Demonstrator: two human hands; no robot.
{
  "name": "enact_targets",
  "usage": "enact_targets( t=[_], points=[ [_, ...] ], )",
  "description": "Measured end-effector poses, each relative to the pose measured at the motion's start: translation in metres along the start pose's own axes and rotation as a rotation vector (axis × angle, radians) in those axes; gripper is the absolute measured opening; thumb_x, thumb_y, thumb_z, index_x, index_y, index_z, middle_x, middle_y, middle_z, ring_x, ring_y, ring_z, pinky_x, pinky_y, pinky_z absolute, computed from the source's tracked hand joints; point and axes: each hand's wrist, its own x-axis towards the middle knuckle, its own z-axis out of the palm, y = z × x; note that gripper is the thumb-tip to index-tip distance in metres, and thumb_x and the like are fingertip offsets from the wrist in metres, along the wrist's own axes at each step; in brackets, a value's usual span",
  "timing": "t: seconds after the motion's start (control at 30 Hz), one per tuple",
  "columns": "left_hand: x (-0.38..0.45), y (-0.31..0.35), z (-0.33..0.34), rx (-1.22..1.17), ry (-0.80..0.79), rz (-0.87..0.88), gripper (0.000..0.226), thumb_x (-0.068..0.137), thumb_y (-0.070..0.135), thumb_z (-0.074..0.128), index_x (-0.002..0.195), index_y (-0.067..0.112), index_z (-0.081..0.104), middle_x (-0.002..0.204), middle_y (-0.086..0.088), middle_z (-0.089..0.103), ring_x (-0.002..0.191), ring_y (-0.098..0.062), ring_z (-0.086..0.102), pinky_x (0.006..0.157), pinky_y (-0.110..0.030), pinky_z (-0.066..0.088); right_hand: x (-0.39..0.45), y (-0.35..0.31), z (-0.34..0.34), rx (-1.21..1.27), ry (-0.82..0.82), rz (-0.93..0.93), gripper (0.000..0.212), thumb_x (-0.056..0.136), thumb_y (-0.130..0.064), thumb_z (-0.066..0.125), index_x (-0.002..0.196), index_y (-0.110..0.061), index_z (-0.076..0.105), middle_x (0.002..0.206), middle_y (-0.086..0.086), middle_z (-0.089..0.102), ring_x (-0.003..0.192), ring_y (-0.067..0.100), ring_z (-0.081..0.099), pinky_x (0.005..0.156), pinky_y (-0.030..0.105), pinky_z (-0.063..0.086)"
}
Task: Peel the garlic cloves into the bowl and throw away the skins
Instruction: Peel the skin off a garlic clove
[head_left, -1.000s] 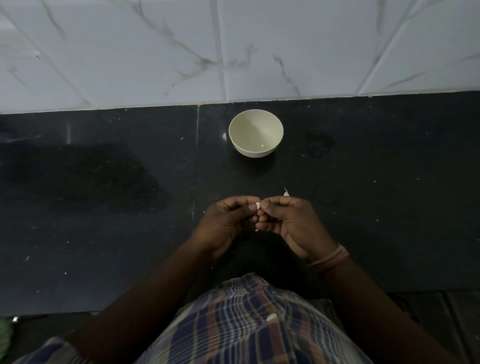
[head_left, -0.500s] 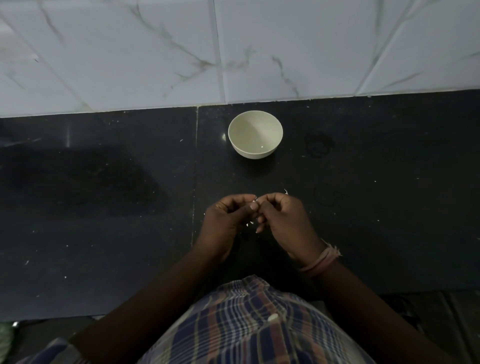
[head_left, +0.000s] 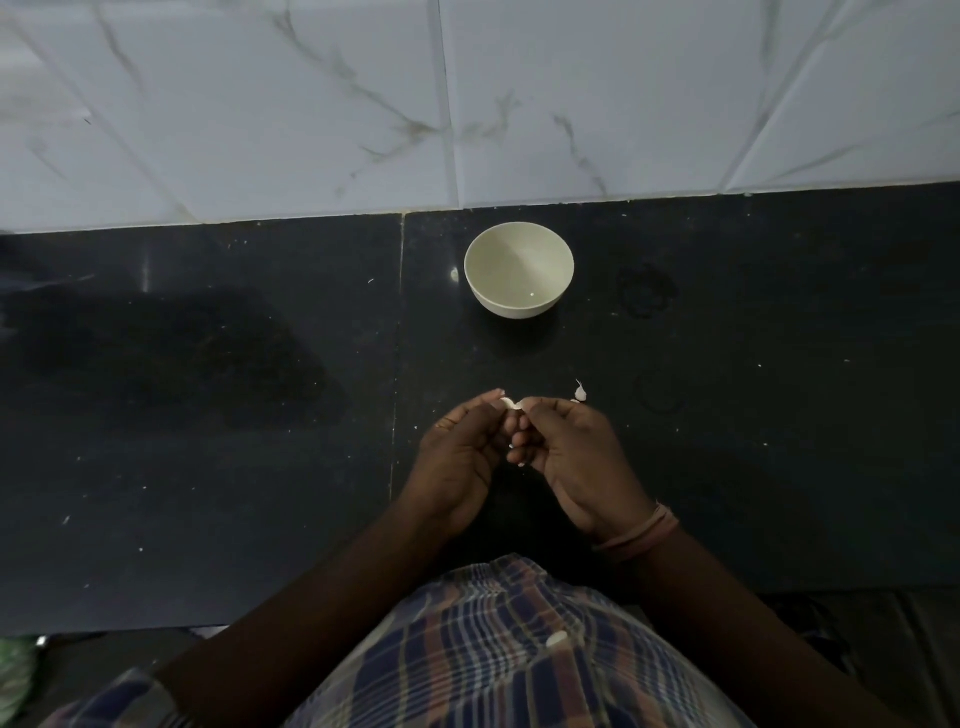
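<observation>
A small pale garlic clove (head_left: 511, 404) is pinched between the fingertips of both hands over the black counter. My left hand (head_left: 460, 457) and my right hand (head_left: 574, 457) are curled together, thumbs meeting at the clove. A second garlic clove (head_left: 580, 393) lies on the counter just beyond my right hand's knuckles. The cream bowl (head_left: 519, 270) stands upright farther back, near the wall, with nothing visible inside it. A tiny pale scrap shows below my fingers, between the palms.
The black stone counter (head_left: 208, 415) has a seam running just left of my hands and small white specks scattered on it. A white marble-tiled wall (head_left: 467, 104) rises behind the bowl. The counter's front edge runs just above my checked shirt.
My hands have shifted slightly and the clove now shows more plainly between the fingertips, a pale strip spreading between them. The second clove beside my right hand is more exposed.
</observation>
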Motion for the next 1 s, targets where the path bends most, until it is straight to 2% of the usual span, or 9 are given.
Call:
enact_targets(
  t=[0.2,0.3,0.4,0.5,0.6,0.7,0.83,1.0],
  points=[
    [-0.002,0.003,0.003,-0.089,0.072,0.001,0.014,0.096,0.004,0.061,0.108,0.002,0.068,0.091,-0.01,0.071,0.077,-0.013,0.07,0.071,-0.021,0.059,-0.001,0.0,0.001,0.196,0.093,0.014,0.018,0.102,-0.004,0.052,0.087,-0.001,0.06,0.075,0.01,0.063,0.069,0.018,0.063,0.065,0.03,0.059],
    [-0.005,0.005,0.003,-0.129,0.087,-0.008,0.013,0.096,-0.001,0.06,0.107,-0.001,0.067,0.095,-0.013,0.072,0.079,-0.013,0.073,0.072,-0.019,0.059,0.0,0.003,-0.005,0.042,0.14,-0.105,0.003,0.094,0.004,0.062,0.093,0.003,0.065,0.087,0.02,0.069,0.081,0.026,0.072,0.074,0.033,0.062],
    [-0.007,0.003,0.004,-0.106,0.082,-0.01,0.014,0.095,-0.004,0.061,0.108,-0.002,0.065,0.097,-0.016,0.072,0.083,-0.016,0.073,0.072,-0.019,0.059,0.001,0.005,-0.007,-0.119,0.142,-0.189,0.018,0.092,0.01,0.061,0.101,-0.002,0.07,0.096,0.017,0.075,0.092,0.026,0.076,0.082,0.035,0.062],
    [-0.009,0.004,0.005,-0.082,0.074,0.012,0.011,0.095,-0.004,0.06,0.105,0.0,0.065,0.097,-0.016,0.073,0.087,-0.019,0.073,0.076,-0.021,0.06,0.004,0.007,-0.005,-0.372,0.158,-0.252,0.023,0.093,0.002,0.058,0.106,-0.009,0.074,0.097,0.006,0.077,0.092,0.019,0.076,0.088,0.039,0.061],
    [-0.013,0.006,0.006,-0.055,0.059,0.02,0.011,0.096,0.001,0.06,0.106,0.003,0.066,0.094,-0.013,0.074,0.083,-0.017,0.073,0.069,-0.023,0.06,0.002,0.007,-0.003,-0.468,0.167,-0.313,0.011,0.092,-0.011,0.069,0.1,-0.013,0.076,0.087,0.002,0.077,0.081,0.015,0.075,0.079,0.035,0.062],
    [-0.015,0.008,0.007,0.011,0.036,0.026,0.015,0.096,0.003,0.061,0.11,0.001,0.065,0.094,-0.014,0.074,0.078,-0.016,0.073,0.066,-0.023,0.058,-0.001,0.005,-0.003,-0.454,0.164,-0.37,0.006,0.091,-0.008,0.071,0.091,-0.01,0.077,0.082,0.004,0.077,0.077,0.019,0.075,0.072,0.033,0.061],
    [-0.017,0.009,0.003,0.131,-0.013,0.087,0.008,0.095,0.002,0.063,0.102,0.003,0.067,0.093,-0.016,0.072,0.079,-0.021,0.073,0.07,-0.031,0.059,-0.001,0.002,-0.005,-0.361,0.121,-0.27,0.005,0.091,-0.007,0.071,0.09,-0.005,0.076,0.081,0.012,0.076,0.076,0.028,0.074,0.072,0.042,0.062],
    [-0.016,0.013,0.001,0.32,-0.009,0.098,0.011,0.094,0.008,0.066,0.1,0.003,0.074,0.095,-0.018,0.075,0.082,-0.024,0.071,0.079,-0.037,0.059,-0.002,-0.003,-0.006,-0.364,0.093,-0.271,0.008,0.093,-0.003,0.067,0.089,0.002,0.072,0.069,0.01,0.069,0.058,0.019,0.064,0.057,0.03,0.055]
  ],
)
